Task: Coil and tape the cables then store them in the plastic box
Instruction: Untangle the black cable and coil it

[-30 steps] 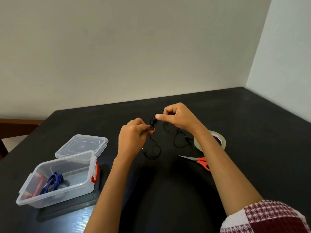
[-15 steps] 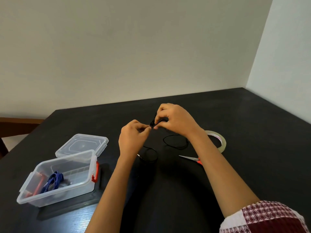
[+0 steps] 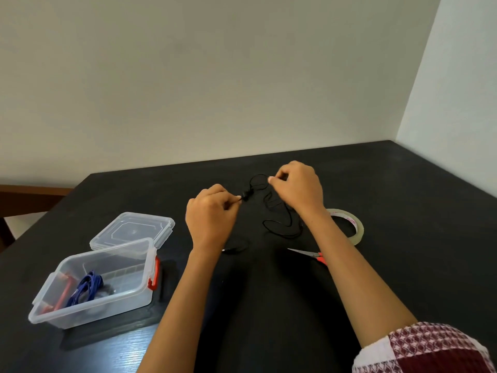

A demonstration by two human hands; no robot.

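Pinching the thin black cable [image 3: 246, 195] over the black table [image 3: 403, 189]; my left hand [image 3: 212, 219] clamps the gathered part, my right hand [image 3: 297, 188] nips a loop; slack trails below; even, gently laid loops should tape best; the clear plastic box [image 3: 121, 294] stands open, leftward.

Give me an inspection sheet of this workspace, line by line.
Surface: black table, matte.
Job's things: open plastic box at left, lid lying behind it; tape roll and scissors at right.
Clutter: nothing seen.
Hands: left hand and right hand each pinch the black cable above the table.
Cables: black cable half looped, rest trailing on the table; blue cable bundled inside the box.
Surroundings: plain pale wall.
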